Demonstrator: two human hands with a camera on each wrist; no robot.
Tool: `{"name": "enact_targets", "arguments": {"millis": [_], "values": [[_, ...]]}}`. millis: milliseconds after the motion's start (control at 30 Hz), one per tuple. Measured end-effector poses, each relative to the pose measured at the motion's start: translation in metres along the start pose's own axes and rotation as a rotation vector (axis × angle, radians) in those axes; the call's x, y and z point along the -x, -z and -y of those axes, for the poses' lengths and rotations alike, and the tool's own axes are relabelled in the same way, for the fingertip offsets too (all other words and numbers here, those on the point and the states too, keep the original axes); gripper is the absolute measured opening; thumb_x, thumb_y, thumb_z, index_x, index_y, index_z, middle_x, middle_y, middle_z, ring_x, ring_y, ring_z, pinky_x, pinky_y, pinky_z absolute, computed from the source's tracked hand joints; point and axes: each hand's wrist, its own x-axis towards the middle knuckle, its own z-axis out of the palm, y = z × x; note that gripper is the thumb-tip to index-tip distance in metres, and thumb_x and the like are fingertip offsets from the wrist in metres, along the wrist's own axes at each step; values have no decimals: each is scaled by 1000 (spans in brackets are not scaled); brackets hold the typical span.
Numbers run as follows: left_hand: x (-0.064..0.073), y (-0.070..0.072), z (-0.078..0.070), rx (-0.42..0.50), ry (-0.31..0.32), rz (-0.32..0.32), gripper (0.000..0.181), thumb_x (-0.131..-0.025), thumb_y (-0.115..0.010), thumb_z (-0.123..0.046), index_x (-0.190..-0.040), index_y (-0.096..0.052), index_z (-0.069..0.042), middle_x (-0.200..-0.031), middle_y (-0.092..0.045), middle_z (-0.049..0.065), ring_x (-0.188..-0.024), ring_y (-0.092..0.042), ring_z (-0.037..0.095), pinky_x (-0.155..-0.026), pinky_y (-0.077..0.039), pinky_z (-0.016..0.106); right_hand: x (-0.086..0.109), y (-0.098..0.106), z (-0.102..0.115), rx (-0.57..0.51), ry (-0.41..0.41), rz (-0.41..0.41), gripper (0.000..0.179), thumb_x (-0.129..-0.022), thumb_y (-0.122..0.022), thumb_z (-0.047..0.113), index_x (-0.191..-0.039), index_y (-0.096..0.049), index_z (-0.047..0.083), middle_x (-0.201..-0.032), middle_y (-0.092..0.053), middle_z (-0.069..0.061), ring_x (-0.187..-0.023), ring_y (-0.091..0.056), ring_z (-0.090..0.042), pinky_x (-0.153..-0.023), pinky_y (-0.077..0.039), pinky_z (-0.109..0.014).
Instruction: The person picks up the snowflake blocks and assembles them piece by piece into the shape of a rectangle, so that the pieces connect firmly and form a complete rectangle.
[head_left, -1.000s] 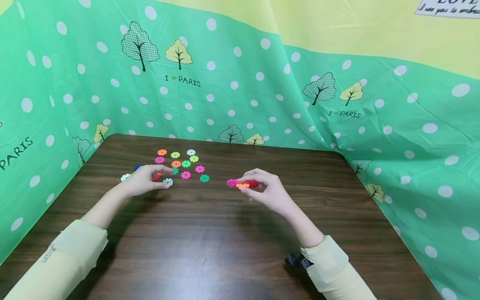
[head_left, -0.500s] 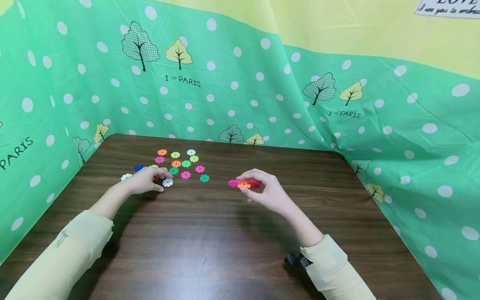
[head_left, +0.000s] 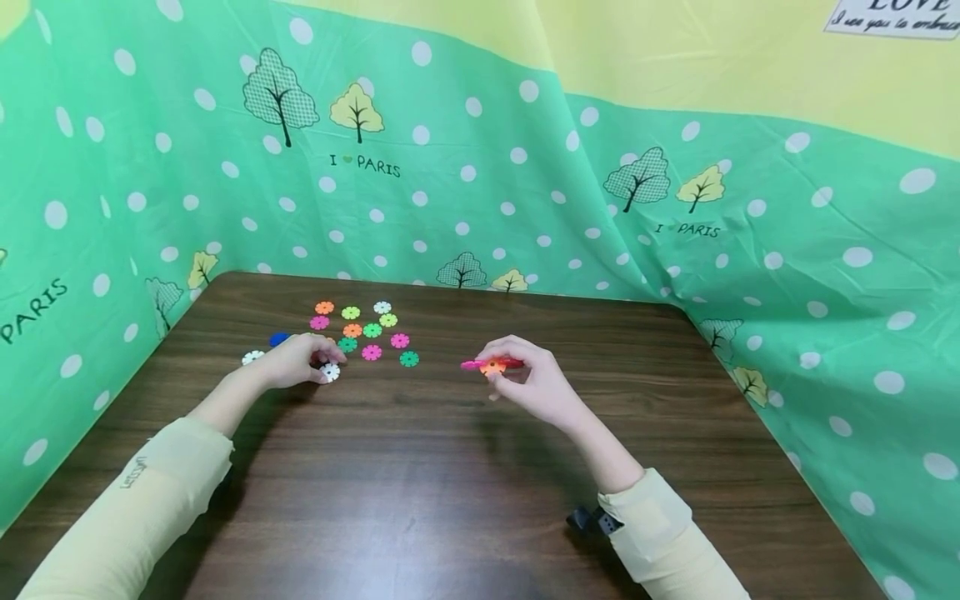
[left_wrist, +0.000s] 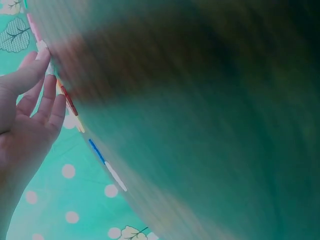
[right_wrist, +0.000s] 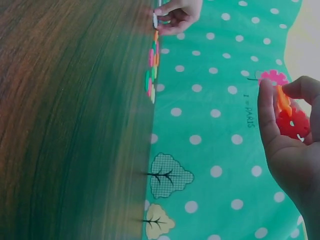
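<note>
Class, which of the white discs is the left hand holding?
The front white disc, pinched by the left hand; the leftmost white disc and rearmost one lie on the table.

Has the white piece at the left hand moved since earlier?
Yes: in head view, the white piece moved slightly left and down against the rightmost green piece.

Both sleeves (head_left: 645,521) are pale cream, the left bearing small lettering (head_left: 133,472).
</note>
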Motion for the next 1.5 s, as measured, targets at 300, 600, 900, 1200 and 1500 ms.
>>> {"name": "enact_targets", "arguments": {"millis": [300,600,900,1200,1500], "values": [[1,-1,1,-8,22,-37,19,-76,-77,-5,-93,-71,-10,-90,-64,2,-82,-54,19,-71,-48,33,3,0,-2,-62,-113,-5,22,-84,-61,-8,-106,-63,-6,-103,-61,-21,-71,-66,-39,-70,-56,-46],[2,3,-5,-21,16,-52,10,-83,-71,-7,-93,-72,-10,-86,-71,-1,-76,-59,12,-69,-48,29,0,-2,-3,-75,-86,-30,21,-83,-62,-11,-104,-63,-9,-104,-60,-24,-72,-68,-35,-70,-57,-42],[0,5,-17,32,0,-121,12,-85,-70,-8,-96,-71,-4,-78,-69,-2,-71,-61,11,-64,-50,27,-2,-2,-2,-114,-114,-57,20,-82,-68,-5,-102,-66,-7,-102,-62,-22,-78,-68,-37,-75,-56,-43],[2,7,-48,-2,-37,-244,9,-83,-72,-11,-92,-72,-10,-78,-68,-3,-79,-63,16,-71,-52,36,-2,-3,-2,-71,-100,-75,16,-83,-67,-4,-98,-67,-7,-98,-63,-25,-74,-68,-34,-70,-58,-34],[4,4,-84,53,-46,-392,10,-82,-74,-20,-89,-73,-13,-79,-71,-2,-73,-65,13,-66,-53,32,-3,-4,-1,-54,-96,-109,14,-83,-69,-1,-96,-69,-3,-97,-66,-18,-74,-67,-37,-69,-58,-35]]}}
